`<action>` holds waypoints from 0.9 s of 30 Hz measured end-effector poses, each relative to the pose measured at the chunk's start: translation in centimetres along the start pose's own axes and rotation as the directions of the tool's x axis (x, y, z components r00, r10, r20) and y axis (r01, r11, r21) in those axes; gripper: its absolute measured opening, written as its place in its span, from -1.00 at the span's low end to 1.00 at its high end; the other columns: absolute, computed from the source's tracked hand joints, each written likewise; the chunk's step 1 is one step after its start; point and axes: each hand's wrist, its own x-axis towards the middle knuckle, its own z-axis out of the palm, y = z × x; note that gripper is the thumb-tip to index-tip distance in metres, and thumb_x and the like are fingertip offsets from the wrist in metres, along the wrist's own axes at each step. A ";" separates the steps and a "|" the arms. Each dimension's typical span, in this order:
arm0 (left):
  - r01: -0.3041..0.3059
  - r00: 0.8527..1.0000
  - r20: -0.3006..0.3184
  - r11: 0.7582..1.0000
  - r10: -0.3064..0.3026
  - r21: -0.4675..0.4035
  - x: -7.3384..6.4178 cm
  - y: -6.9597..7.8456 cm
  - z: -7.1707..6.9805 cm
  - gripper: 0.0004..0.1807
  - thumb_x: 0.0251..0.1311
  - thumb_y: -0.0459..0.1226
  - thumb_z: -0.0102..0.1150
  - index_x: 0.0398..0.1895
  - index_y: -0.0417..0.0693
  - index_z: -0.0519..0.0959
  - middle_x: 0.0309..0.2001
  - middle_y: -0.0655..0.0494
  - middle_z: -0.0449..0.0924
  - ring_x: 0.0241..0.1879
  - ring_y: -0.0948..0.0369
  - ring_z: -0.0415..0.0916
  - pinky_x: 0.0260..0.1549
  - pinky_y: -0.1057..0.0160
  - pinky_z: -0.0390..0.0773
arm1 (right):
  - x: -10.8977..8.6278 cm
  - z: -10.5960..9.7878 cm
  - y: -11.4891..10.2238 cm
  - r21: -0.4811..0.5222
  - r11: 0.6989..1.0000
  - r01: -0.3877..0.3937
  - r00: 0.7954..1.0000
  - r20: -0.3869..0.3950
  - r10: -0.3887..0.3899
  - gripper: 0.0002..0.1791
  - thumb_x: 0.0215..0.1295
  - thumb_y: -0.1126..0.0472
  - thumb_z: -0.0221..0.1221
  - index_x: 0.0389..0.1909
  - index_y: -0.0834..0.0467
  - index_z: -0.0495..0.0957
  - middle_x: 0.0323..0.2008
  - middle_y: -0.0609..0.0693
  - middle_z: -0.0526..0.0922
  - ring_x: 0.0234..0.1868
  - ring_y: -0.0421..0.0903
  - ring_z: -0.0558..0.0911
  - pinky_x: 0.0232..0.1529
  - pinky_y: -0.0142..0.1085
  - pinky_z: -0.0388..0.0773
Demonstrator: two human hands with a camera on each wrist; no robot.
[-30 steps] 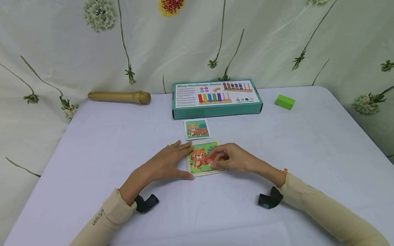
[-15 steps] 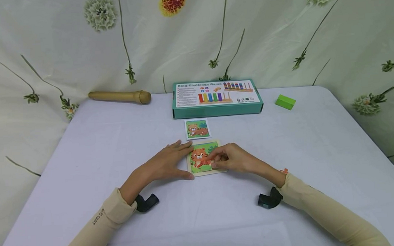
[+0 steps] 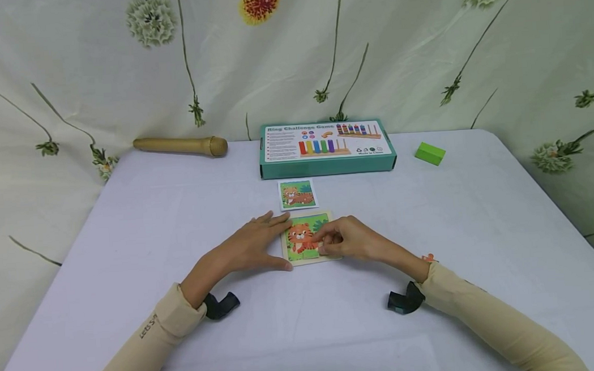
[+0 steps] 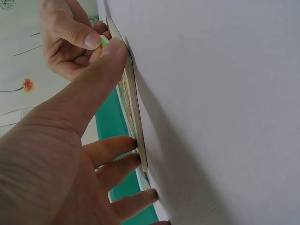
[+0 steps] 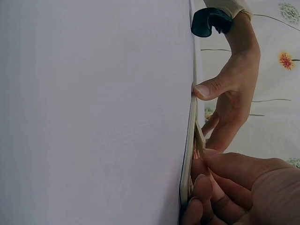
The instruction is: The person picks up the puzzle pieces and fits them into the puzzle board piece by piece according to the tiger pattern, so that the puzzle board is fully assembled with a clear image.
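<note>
A small wooden jigsaw puzzle board [image 3: 307, 262] with an orange tiger picture lies flat before me. My left hand [image 3: 252, 244] rests at its left side, fingers spread, with fingertips on the upper left edge and the thumb at the near left corner. The right hand [image 3: 353, 239] pinches a puzzle piece [image 5: 200, 136] between thumb and fingers over the board's lower right part. In the right wrist view this piece slants up from the board. The fingers cover much of the picture's right side. Just beyond the board lies a matching tiger picture card [image 3: 298, 194].
A teal Ring Challenge Game box [image 3: 327, 149] stands behind the card. To its right is a green block [image 3: 430, 153]; a brown wooden microphone-shaped stick [image 3: 180, 146] lies at the back left. A flowered cloth [image 3: 289, 55] hangs behind the white table [image 3: 306, 332].
Since one second ago the pinched piece has shifted slightly, and the tiger's body near the right fingertips lines up more closely. Both hands keep nearly the same places.
</note>
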 end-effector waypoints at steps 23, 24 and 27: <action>0.005 1.000 -0.002 1.000 -0.005 -0.006 0.0 0.0 0.0 0.04 -0.07 0.20 0.36 0.45 -0.04 0.20 0.50 0.09 0.02 0.49 -0.07 -0.18 0.39 -0.18 -0.06 | 0.3 0.1 -0.1 -0.069 0.997 0.019 1.000 -0.001 -0.019 -0.83 0.18 0.35 0.24 -0.18 0.20 0.60 -0.53 -0.10 0.53 -0.49 -0.23 0.44 -0.47 -0.48 0.39; 0.006 1.000 -0.002 1.000 -0.006 -0.005 0.0 0.0 0.0 0.04 -0.06 0.20 0.36 0.45 -0.04 0.20 0.50 0.09 0.01 0.49 -0.07 -0.18 0.39 -0.18 -0.06 | 0.3 0.1 -0.1 -0.071 0.997 0.019 1.000 -0.001 -0.019 -0.83 0.18 0.35 0.25 -0.19 0.20 0.60 -0.53 -0.10 0.53 -0.49 -0.23 0.44 -0.48 -0.48 0.39; 0.007 1.000 0.000 1.000 -0.007 -0.006 0.0 0.0 0.0 0.03 -0.06 0.19 0.37 0.45 -0.04 0.20 0.50 0.09 0.01 0.50 -0.06 -0.18 0.40 -0.17 -0.06 | 0.4 0.1 -0.2 -0.077 0.997 0.019 1.000 0.000 -0.019 -0.83 0.18 0.34 0.26 -0.19 0.21 0.60 -0.54 -0.11 0.51 -0.50 -0.24 0.44 -0.48 -0.48 0.38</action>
